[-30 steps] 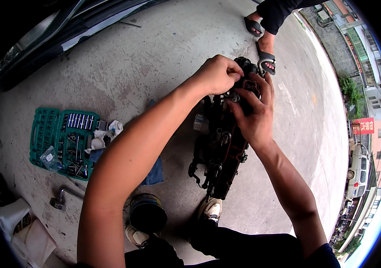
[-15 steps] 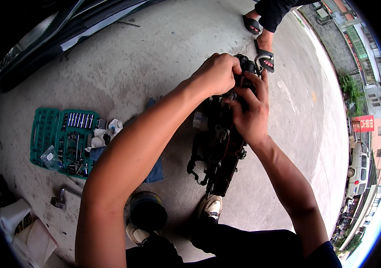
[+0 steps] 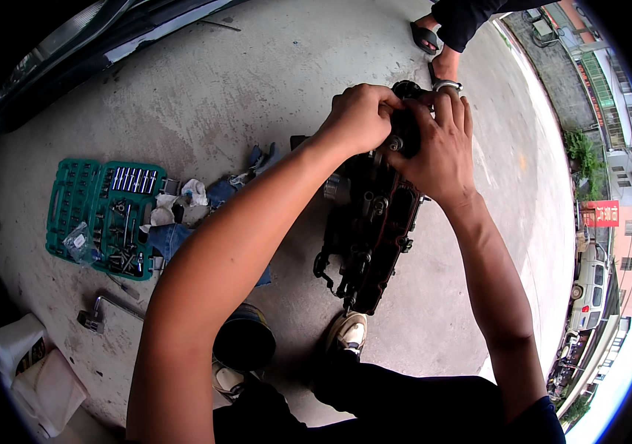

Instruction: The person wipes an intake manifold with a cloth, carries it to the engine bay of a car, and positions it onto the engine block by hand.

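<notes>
While the left hand (image 3: 362, 120) is curled, contents unclear, and the right hand (image 3: 443, 154) spreads over the engine (image 3: 377, 237), uneven pressure could tip it.

my left hand (image 3: 364, 120) curled, my right hand (image 3: 442, 152) bent close beside it, both bare forearms (image 3: 238, 255) angled inward

Pale characters (image 3: 602, 213) stand on a red sign (image 3: 601, 214).

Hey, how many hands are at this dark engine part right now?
2, both at the far end of the dark engine part: the left hand at its left side, the right hand over its right. No other hand shows.
</notes>
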`<state>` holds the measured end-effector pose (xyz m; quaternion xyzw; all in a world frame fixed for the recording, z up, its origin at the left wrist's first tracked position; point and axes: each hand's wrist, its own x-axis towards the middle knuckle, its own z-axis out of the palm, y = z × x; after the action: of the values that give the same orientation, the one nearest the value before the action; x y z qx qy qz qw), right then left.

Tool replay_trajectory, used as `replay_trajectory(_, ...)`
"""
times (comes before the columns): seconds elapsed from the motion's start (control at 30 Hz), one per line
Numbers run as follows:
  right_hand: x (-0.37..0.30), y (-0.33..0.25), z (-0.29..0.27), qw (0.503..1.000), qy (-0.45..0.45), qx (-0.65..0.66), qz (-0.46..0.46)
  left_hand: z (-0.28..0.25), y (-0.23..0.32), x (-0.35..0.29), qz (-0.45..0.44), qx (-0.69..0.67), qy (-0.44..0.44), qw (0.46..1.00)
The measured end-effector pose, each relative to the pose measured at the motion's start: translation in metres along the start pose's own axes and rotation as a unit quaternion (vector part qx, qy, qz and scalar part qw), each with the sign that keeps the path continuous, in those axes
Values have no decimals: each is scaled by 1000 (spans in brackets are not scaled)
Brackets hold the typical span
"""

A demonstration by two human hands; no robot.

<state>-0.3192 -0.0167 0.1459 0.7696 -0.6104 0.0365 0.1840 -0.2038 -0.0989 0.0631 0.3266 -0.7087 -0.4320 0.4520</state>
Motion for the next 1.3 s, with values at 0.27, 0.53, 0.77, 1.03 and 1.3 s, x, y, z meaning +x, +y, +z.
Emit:
replay_trajectory(0.27,17,13,-5,995,-44,-38,-81,0,2,-21,-13,-77,-9,997)
replay_trajectory(0.53,22,12,-4,995,-43,-40,-82,-16,2,-26,112,-17,-147,983)
replay_trajectory(0.77,21,20,8,995,-30,22,-95,-19,-1,-22,43,-65,-148,986)
replay_trajectory(1.03,22,17,6,992,-58,24,-111,-16,-2,-31,54,-44,-101,992)
replay_trajectory(1.3,-3,26,-2,989,-44,105,-97,-1,0,-98,114,62,66,989)
